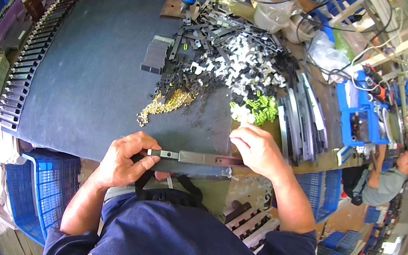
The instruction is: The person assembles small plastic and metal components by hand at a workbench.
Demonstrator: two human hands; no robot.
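Where the mat (98, 72) ends on the near side, the bar (203, 159) could tip or slip, since only the left hand (129, 159) seems to steady it, thumb and fingers closed on its left end. It spans the gap between the hands, its right end beside the right hand (260, 150), whose fingers, drawn nearly together, are beside the clips (263, 108); whether they grip one, I cannot tell.

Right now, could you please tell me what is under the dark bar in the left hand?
Alongside the dark bar, held at its left end by the left hand, the dark mat shows. Whatever lies directly beneath is covered by the bar itself.
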